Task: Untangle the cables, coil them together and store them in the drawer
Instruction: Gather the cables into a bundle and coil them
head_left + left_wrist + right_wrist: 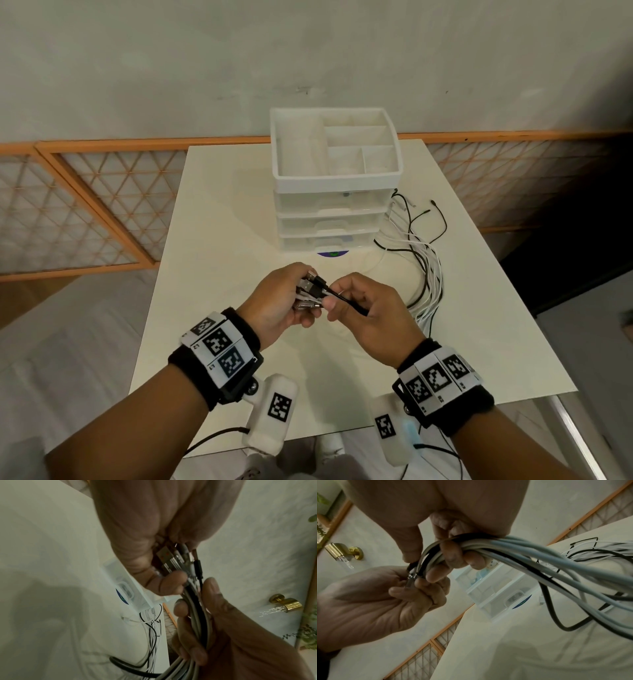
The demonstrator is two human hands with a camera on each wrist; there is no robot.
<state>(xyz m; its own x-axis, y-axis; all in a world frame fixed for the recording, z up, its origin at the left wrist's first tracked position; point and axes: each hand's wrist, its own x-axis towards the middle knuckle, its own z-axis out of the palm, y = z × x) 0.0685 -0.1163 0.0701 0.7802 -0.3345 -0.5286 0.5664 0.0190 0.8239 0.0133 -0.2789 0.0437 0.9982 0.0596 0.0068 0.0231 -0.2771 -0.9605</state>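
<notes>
Several white and black cables (426, 274) trail across the right side of the white table (212, 205). Their USB plug ends (310, 289) are gathered in my left hand (287, 298), which grips them above the table's middle. In the left wrist view the plugs (173, 559) show side by side between thumb and fingers. My right hand (366, 308) curls round the cable bundle (513, 549) just behind the plugs, its thumb and forefinger pinching a black cable (346, 302). The white drawer unit (329, 219) stands behind the hands, its drawers closed.
An open compartment tray (335, 147) tops the drawer unit. Loose cable ends (421, 212) lie beside its right wall. Orange-framed lattice panels (85, 205) run along the wall behind the table. A brass wall lamp (284, 602) shows in both wrist views.
</notes>
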